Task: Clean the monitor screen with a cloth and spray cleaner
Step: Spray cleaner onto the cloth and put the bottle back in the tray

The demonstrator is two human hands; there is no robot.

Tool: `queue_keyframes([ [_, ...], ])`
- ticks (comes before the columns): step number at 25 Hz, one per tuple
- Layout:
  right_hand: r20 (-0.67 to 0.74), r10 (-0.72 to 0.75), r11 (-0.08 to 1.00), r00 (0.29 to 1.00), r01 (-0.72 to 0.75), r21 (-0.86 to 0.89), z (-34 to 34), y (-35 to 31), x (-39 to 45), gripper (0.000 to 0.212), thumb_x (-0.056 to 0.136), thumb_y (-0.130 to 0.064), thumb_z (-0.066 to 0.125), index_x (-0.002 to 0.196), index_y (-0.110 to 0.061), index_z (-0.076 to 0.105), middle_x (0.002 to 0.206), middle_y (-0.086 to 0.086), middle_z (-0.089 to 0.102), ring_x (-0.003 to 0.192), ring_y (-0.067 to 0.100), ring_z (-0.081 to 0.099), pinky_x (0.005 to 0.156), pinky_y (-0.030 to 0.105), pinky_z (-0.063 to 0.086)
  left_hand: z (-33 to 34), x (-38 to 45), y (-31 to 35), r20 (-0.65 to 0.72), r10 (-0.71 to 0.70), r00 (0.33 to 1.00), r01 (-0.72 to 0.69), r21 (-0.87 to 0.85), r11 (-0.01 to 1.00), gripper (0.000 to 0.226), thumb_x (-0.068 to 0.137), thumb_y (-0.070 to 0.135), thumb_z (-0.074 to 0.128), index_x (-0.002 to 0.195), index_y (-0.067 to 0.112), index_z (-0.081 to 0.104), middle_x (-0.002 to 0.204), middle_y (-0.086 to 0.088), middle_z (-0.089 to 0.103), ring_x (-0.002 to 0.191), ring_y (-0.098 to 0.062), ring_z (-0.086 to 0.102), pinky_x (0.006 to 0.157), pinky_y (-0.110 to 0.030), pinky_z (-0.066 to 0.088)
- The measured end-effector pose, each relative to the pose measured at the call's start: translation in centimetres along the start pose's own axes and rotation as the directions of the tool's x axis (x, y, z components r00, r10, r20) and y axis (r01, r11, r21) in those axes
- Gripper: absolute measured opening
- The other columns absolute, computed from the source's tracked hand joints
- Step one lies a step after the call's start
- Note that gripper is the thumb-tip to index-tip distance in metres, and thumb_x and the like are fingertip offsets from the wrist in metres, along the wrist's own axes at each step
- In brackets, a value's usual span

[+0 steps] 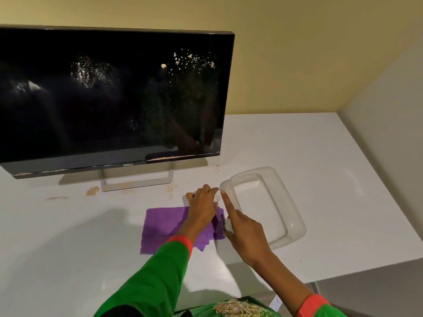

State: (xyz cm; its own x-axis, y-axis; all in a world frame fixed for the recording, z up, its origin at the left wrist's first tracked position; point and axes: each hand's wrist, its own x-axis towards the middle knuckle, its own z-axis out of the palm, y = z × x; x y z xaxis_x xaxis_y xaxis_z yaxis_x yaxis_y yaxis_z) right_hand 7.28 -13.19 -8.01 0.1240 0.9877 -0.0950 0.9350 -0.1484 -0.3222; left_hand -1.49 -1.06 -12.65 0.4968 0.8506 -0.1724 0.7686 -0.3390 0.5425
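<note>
The left hand reaches over the folded purple cloth lying flat on the white surface. Its grip is curled round a small clear object, mostly hidden under the fingers and too blurred to identify. The right hand sits just beside that grip, forefinger stretched straight toward the near rim of the clear rectangular plastic container; its other fingers are curled, and a pale clear thing shows at their edge, but whether that grip holds it cannot be told. The container lies just right of both grips. Beyond and left of them stands the black flat monitor on its silver stand, its dark screen speckled with pale splatter. Tan crumbs lie on the surface below the monitor.
</note>
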Motion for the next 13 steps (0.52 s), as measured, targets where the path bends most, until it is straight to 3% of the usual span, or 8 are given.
queue_keyframes([
  [5,0.052,0.1,0.995,0.994,-0.099,-0.015,-0.1,-0.2,0.5,0.099,0.087,-0.033,0.066,0.148,-0.031,-0.011,0.092,0.002,0.061,0.072,0.018,0.059,0.065,0.03,0.055,-3.2,-2.3,-4.5,-0.069,0.004,0.998,-0.006,-0.025,1.0,0.037,0.092,0.018,0.05,0.129,0.02,0.049,0.129,-0.006,0.05,0.116,-0.023,0.048,0.097,-0.038,0.028],
  [10,-0.07,0.125,0.954,0.99,-0.139,-0.266,-0.6,-0.9,0.0,0.09,0.077,-0.034,0.075,0.15,-0.018,0.024,0.081,0.006,0.069,0.082,0.027,0.056,0.069,0.034,0.035,-6.1,-5.3,-9.6,-0.115,-0.121,0.986,0.12,-0.017,0.993,0.034,0.092,0.015,0.05,0.125,0.018,0.055,0.127,-0.007,0.053,0.113,-0.023,0.051,0.101,-0.04,0.03],
  [13,-0.048,0.164,0.952,0.985,-0.171,-0.255,-1.5,-0.9,-0.1,0.089,0.078,-0.039,0.073,0.149,-0.02,0.024,0.091,0.006,0.068,0.09,0.027,0.053,0.072,0.034,0.03,-6.9,-6.6,-10.7,-0.108,-0.158,0.982,0.157,-0.013,0.987,0.033,0.093,0.019,0.048,0.125,0.018,0.054,0.128,-0.006,0.052,0.113,-0.022,0.051,0.102,-0.039,0.03],
])
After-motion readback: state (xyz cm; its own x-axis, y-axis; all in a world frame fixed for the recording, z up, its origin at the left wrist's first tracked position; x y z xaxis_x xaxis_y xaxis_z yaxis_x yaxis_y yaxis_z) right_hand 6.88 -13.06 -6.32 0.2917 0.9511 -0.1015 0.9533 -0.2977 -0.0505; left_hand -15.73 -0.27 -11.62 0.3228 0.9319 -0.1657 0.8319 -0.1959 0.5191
